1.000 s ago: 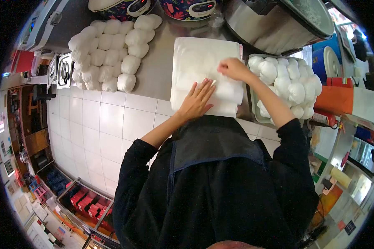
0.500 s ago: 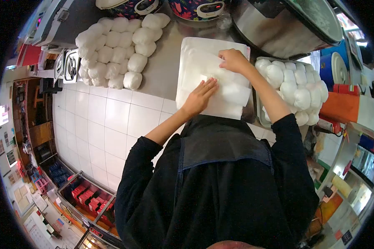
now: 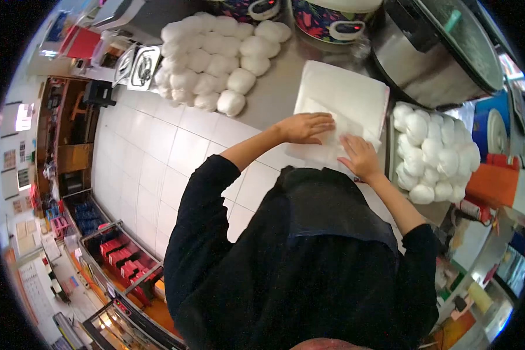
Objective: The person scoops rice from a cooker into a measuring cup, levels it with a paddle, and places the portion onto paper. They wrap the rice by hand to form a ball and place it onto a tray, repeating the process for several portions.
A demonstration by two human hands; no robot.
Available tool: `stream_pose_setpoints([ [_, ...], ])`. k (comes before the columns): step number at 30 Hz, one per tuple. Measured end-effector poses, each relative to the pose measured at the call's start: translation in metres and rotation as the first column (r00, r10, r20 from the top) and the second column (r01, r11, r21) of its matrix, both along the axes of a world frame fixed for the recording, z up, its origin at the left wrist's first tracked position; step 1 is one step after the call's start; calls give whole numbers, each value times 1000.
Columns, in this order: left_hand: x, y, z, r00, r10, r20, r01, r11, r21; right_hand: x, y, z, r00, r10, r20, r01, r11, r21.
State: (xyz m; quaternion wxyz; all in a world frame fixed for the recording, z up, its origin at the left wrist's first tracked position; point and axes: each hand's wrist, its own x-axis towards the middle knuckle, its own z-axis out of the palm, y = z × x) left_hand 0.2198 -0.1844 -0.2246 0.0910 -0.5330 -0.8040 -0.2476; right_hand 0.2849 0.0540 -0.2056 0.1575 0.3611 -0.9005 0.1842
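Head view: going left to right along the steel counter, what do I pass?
Heap of white round dough balls → left hand flat on the white paper stack → right hand → metal tray of white dough balls.

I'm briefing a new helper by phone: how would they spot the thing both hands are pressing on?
Find the steel counter in front of the person. Between the loose heap of white bundles and the tray of bundles lies a stack of white sheets, with the left hand and right hand flat on its near edge. It alone is flat and square.
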Motion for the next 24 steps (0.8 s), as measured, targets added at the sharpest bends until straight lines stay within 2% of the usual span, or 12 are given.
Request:
stream_pose_setpoints([
  [6,-3,-19,-32,997,37,67,-38,999,12,-8,19,-38,998,54,-26,-54,999,-5],
  [8,-9,-16,-41,991,48,126,-55,997,50,-13,17,-23,960,-33,277,84,981,-173],
  [11,-21,-6,-39,797,211,565,-265,964,13,-24,11,-9,693,-277,666,344,939,33],
  [12,-32,-2,-52,654,157,740,-304,950,67,-27,9,-11,702,-283,654,407,913,-42],
  [13,-35,3,-9,721,266,640,-238,962,-131,-31,6,-13,712,-297,637,469,876,-115],
  [14,-43,9,-6,556,310,771,-276,944,-180,-38,2,-2,683,-440,583,516,856,42],
  [15,-51,15,-4,734,331,594,-213,942,-261,-48,1,-1,612,-502,611,517,839,171],
  [16,-51,21,15,751,304,585,-189,949,-251,-55,0,-6,626,-503,596,507,843,179],
  [18,-63,26,6,936,132,325,-52,968,-244,-61,2,-8,633,-515,578,511,839,188],
  [21,-71,28,8,989,-25,144,58,972,-228,-67,6,-5,870,-337,358,291,940,179],
  [22,-70,26,10,990,-31,137,62,972,-227,-67,9,-5,871,-343,352,298,938,179],
  [24,-61,20,8,869,6,496,72,988,-138,-68,18,-4,738,-119,664,214,975,-63],
])
